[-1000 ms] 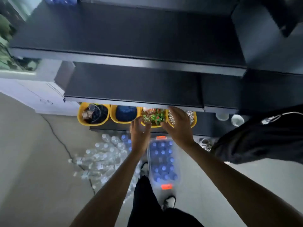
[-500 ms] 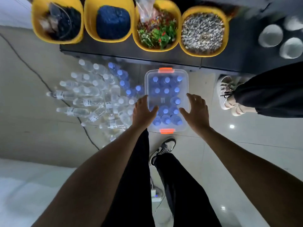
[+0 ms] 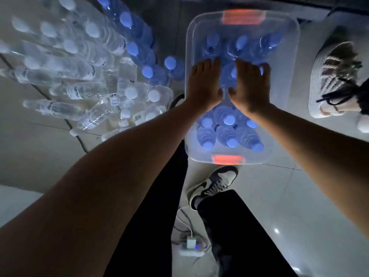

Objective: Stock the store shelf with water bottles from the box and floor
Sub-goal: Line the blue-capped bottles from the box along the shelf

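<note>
Since half a second ago both hands have dropped from the near rim of the box into it, and the view has closed in on the floor, so the yellow tubs are out of sight.

The left hand (image 3: 203,84) and right hand (image 3: 250,86) lie side by side over the middle of the clear box (image 3: 287,62), palms down and fingers pointing to 12 o'clock. Each hand's fingers are nearly straight and held close together, and the two thumbs almost meet at the near side. Between the hands stands one blue-capped bottle (image 3: 229,75), with a hand against each flank. The fingertips dip among the bottles behind it, and I cannot tell whether either hand truly grips anything.

The box sits on the floor (image 3: 299,196) at 12 o'clock from the person, with an orange handle (image 3: 242,17) at its far end and another at its near end. More upright water bottles (image 3: 227,134) fill the near rows, and others show beyond the fingers.

At 10 o'clock a loose pile of clear bottles (image 3: 79,76) lies on the floor, white-capped ones mostly on their sides, and a few blue ones stand just beside the box's left wall.

At 2 o'clock is another person's pale shoe (image 3: 331,80). The wearer's own black-and-white shoe (image 3: 213,185) is at 6 o'clock of the box, with a white charger (image 3: 190,246) and cables nearer still.
</note>
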Demonstrator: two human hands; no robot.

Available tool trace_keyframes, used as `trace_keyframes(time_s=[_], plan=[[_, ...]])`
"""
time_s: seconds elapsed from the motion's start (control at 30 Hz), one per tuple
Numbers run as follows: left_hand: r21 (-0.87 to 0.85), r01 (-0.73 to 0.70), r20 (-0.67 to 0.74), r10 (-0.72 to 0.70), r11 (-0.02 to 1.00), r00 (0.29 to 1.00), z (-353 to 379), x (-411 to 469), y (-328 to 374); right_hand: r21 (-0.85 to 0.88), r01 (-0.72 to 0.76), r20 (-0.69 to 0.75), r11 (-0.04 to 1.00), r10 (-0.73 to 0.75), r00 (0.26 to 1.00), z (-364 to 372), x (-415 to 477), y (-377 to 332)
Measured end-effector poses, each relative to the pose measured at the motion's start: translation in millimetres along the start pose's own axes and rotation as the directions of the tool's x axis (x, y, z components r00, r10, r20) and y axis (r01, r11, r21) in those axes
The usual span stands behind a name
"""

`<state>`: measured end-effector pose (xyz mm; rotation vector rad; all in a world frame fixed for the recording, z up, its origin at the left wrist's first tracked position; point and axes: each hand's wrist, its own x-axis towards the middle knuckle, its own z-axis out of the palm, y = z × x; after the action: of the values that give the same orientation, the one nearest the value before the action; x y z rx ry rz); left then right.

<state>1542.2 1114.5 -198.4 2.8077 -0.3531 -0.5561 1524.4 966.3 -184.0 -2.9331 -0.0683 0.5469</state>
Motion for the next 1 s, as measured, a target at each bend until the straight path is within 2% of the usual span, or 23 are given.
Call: trace_keyframes(time_s=[0.1, 0.2, 0.3, 0.4, 0.5, 0.73, 1.0], plan=[[0.103, -0.050, -0.032, 0.053, 0.993, 0.998, 15, 9, -6, -0.068, 0.039, 0.010, 0.997, -0.038, 0.999, 16, 20, 2], [0.116, -0.073, -0.080, 0.083, 0.991, 0.993, 18, 10, -7, -0.076, 0.041, 0.032, 0.996, -0.038, 0.999, 17, 33, 4], [0.046, -0.063, -0.121, 0.068, 0.997, 0.990, 11, 11, -6, -0.046, 0.041, 0.068, 0.998, -0.038, 0.997, 10, 38, 3], [-0.086, -0.035, -0.070, 0.029, 0.996, 0.997, -5, 10, -2, 0.017, 0.031, 0.046, 0.999, -0.032, 0.998, -4, 32, 3], [-0.194, -0.015, -0.096, -0.004, 0.981, 0.995, -30, 6, 0, 0.065, 0.018, 0.035, 0.998, -0.020, 0.999, -28, 17, 1], [-0.367, -0.037, -0.227, -0.052, 0.929, 0.972, -125, -27, 23, 0.253, -0.047, 0.043, 0.966, 0.037, 0.998, -135, -17, -19], [-0.421, -0.109, -0.389, -0.070, 0.901, 0.919, -289, -67, 60, 0.392, 0.027, -0.139, 0.920, 0.030, 0.990, -302, -56, -49]])
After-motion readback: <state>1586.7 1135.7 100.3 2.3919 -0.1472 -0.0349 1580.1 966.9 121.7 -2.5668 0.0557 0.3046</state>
